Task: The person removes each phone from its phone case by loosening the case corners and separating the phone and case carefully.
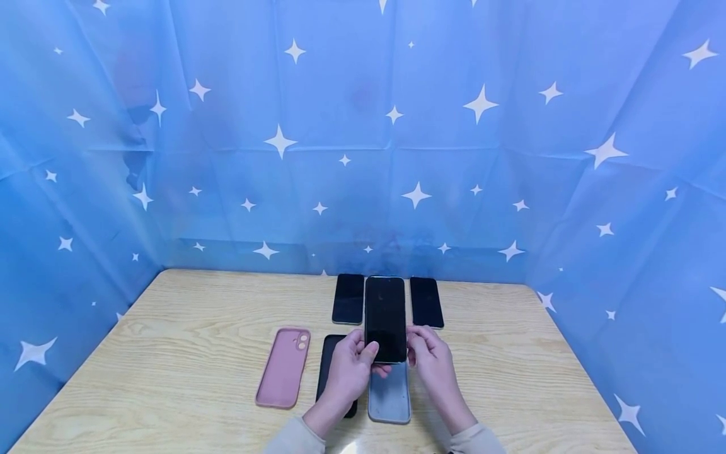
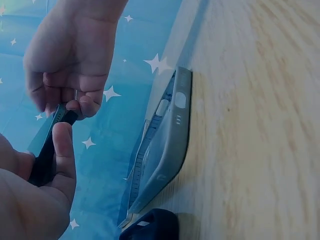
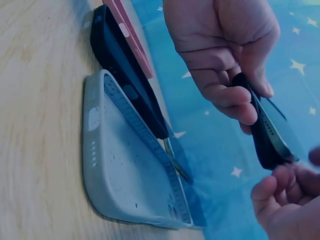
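Observation:
My left hand (image 1: 347, 372) grips the lower left part of a smartphone (image 1: 386, 318), thumb over its dark screen and fingers behind. Black case material (image 3: 262, 155) shows at the phone's back, beside a metallic edge with small holes. At the lower right edge, my right hand (image 1: 432, 359) pinches the phone's side with curled fingers. The phone is held above the table and overlaps a grey-blue phone case (image 1: 389, 400), which lies open side up below the hands. Partly hidden by my left hand and forearm is a black phone case (image 1: 324, 369).
To the left lies a pink phone case (image 1: 282, 369) with a camera cutout. Two more dark-screened smartphones lie farther back, one at left (image 1: 348, 299) and one at right (image 1: 426, 302). A blue star-patterned curtain (image 1: 351, 126) hangs around the wooden table (image 1: 187, 353).

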`<state>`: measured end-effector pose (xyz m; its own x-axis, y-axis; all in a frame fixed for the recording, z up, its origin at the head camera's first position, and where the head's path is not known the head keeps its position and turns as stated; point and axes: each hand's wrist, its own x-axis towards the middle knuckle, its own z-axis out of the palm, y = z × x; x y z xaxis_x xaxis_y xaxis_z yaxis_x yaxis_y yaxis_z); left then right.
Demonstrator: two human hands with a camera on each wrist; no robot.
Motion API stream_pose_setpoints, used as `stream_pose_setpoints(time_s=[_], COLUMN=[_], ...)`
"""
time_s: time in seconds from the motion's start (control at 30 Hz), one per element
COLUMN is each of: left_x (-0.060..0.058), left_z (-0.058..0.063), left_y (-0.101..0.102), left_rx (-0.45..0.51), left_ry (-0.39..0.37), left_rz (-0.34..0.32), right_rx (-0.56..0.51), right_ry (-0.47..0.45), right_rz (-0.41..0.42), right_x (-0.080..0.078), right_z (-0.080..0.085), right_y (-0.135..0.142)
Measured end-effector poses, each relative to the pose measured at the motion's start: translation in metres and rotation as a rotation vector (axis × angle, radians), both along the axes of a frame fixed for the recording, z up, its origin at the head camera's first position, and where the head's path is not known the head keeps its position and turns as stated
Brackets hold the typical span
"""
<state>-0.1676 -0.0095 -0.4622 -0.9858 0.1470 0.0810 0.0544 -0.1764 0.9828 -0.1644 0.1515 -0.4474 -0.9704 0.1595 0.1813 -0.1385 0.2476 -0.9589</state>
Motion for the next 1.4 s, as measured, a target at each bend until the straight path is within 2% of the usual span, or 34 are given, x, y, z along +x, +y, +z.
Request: stream_pose_setpoints(time_s=[0.17,0.33,0.63,0.87,1.1,1.4], left_x=[-0.001,-0.001,-0.004,-0.005,-0.004,0.003], left_z=[0.0,0.0,0.001,0.002,-0.002,0.004], left_y=[-0.001,0.0,-0.001,-0.002,-0.002,-0.003], left_rx=[-0.02,-0.034,-0.042,-0.037,-0.027,-0.025], left_ry=[0.027,0.038,0.022,-0.011,-0.011,-0.041], left_rz=[-0.017,-0.024,0.031,0.074,0.029,-0.056], right_rx=[0.112,0.138,0.065,0.054,-0.016,-0.04], right_ry=[0.031,0.012,-0.047,-0.081,-0.151,-0.181], right_rz=[-0.014,-0.015,0.027,0.1,0.153,0.146], right_x=[-0.001,-0.002,-0.002,0.0,0.001,-0.001], right_z=[-0.001,-0.001,0.005,0.005,0.007,0.008], right_y=[0.001,0.003,0.009,0.013,0.018,0.031])
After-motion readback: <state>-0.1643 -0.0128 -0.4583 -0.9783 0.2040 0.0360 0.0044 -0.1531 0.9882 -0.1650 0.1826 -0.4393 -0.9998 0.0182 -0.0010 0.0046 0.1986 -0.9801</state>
